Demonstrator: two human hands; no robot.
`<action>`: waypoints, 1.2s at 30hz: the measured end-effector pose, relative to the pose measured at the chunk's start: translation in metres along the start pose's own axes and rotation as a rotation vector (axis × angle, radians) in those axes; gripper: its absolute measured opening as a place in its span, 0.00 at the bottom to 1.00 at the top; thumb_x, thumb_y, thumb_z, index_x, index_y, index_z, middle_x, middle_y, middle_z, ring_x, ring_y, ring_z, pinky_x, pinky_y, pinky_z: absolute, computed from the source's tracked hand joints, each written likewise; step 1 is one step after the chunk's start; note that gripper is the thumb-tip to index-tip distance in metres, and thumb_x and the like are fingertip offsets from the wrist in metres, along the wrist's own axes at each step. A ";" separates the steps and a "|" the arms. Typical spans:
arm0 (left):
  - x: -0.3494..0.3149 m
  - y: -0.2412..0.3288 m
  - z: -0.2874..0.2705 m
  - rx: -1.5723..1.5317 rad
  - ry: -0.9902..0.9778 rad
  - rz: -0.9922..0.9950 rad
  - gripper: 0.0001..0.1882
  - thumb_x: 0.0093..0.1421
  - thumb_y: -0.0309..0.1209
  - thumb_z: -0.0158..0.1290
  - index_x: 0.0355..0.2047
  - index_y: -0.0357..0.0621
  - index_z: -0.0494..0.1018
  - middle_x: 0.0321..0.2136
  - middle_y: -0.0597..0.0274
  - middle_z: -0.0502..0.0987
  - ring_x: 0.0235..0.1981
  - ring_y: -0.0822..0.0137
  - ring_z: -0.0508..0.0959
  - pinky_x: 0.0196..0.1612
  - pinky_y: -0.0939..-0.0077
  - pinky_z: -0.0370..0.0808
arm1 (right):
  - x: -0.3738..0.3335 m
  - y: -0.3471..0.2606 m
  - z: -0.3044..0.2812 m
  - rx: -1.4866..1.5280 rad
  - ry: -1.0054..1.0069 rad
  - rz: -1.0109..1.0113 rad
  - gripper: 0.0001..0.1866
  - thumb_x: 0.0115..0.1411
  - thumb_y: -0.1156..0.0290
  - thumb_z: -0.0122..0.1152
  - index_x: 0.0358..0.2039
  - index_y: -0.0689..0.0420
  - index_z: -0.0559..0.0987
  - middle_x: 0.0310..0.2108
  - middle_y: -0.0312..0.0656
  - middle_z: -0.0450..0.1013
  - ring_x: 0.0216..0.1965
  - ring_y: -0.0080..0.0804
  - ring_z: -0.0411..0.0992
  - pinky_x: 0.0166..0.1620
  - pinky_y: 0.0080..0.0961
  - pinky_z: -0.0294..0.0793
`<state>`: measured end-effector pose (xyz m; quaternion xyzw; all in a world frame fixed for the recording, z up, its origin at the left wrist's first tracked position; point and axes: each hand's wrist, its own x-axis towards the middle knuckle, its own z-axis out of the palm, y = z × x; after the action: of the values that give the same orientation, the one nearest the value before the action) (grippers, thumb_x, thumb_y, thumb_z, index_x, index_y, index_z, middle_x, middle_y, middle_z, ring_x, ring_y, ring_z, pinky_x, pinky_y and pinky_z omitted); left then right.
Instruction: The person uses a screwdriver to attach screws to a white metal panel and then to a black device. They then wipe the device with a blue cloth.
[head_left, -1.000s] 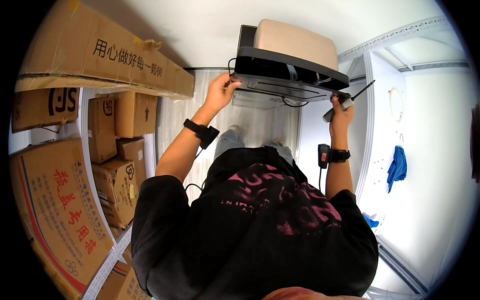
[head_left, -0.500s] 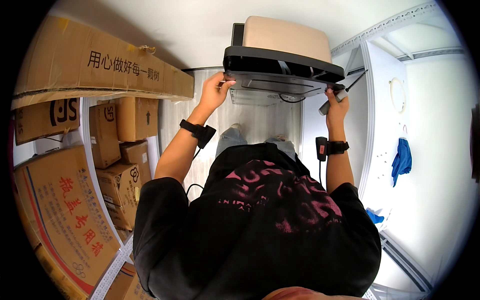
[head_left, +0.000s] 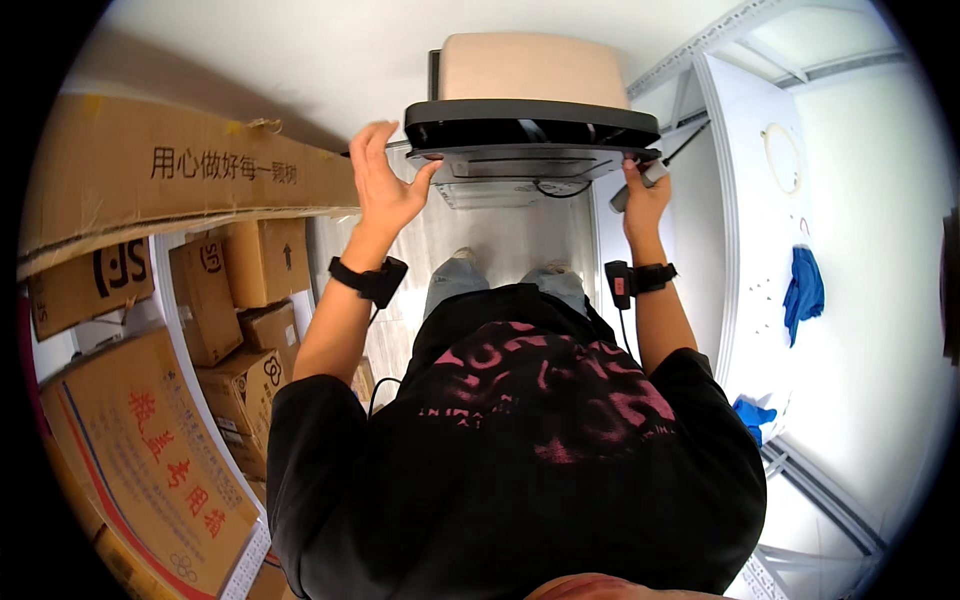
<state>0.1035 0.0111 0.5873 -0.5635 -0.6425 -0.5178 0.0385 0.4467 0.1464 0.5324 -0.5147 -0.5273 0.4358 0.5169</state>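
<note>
In front of me stands an appliance with a beige body (head_left: pixel 535 70) and a glossy black front (head_left: pixel 530 126); its exact kind I cannot tell. At its left end, my left hand (head_left: pixel 392 190) is open, fingers raised and spread, the thumb close to the lower left corner. My right hand (head_left: pixel 648 208) is closed around what looks like a screwdriver (head_left: pixel 656 173), with a grey handle and a thin dark shaft pointing up to the right. That hand's fingertips are also at the lower right corner of the appliance. A thin black cable (head_left: pixel 565 192) loops below the appliance.
On the left, a long cardboard box (head_left: pixel 190 195) juts out above shelves holding several cartons (head_left: pixel 205 300). To the right is a white panel (head_left: pixel 745 230) on a metal frame, with a hoop (head_left: pixel 780 158) and blue cloth (head_left: pixel 804 290). My feet are on pale floor (head_left: pixel 500 230).
My left hand has let go of the appliance's left corner and opened, moving left. My right hand keeps its hold. The whole scene has shifted a little left in the picture.
</note>
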 end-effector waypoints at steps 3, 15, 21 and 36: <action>0.041 0.034 -0.009 0.116 -0.202 0.146 0.39 0.37 0.31 0.70 0.52 0.44 0.67 0.52 0.51 0.65 0.53 0.49 0.65 0.54 0.57 0.64 | -0.008 -0.011 0.016 0.106 0.029 0.009 0.13 0.55 0.75 0.65 0.39 0.61 0.73 0.37 0.37 0.73 0.38 0.22 0.69 0.42 0.20 0.69; 0.075 0.055 0.008 0.360 -0.504 0.186 0.38 0.44 0.39 0.65 0.56 0.47 0.65 0.52 0.52 0.67 0.51 0.51 0.68 0.53 0.59 0.65 | -0.003 -0.012 0.034 -0.089 0.231 -0.063 0.19 0.53 0.70 0.69 0.40 0.62 0.72 0.36 0.38 0.72 0.37 0.25 0.68 0.42 0.22 0.68; 0.076 0.053 0.010 0.395 -0.461 0.171 0.37 0.41 0.40 0.67 0.53 0.47 0.68 0.48 0.55 0.69 0.45 0.55 0.70 0.48 0.62 0.66 | -0.008 -0.022 0.049 -0.193 0.321 -0.102 0.22 0.50 0.69 0.70 0.41 0.63 0.71 0.33 0.43 0.72 0.35 0.31 0.70 0.42 0.27 0.69; 0.073 0.057 0.012 0.364 -0.419 0.157 0.35 0.39 0.37 0.69 0.50 0.47 0.70 0.44 0.52 0.70 0.44 0.53 0.71 0.45 0.61 0.68 | 0.005 -0.014 0.047 -0.226 0.351 0.001 0.21 0.50 0.71 0.70 0.43 0.60 0.73 0.36 0.43 0.73 0.36 0.32 0.70 0.43 0.29 0.69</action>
<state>0.1271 0.0597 0.6629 -0.6902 -0.6732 -0.2614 0.0455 0.3992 0.1533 0.5429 -0.6377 -0.4745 0.2779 0.5394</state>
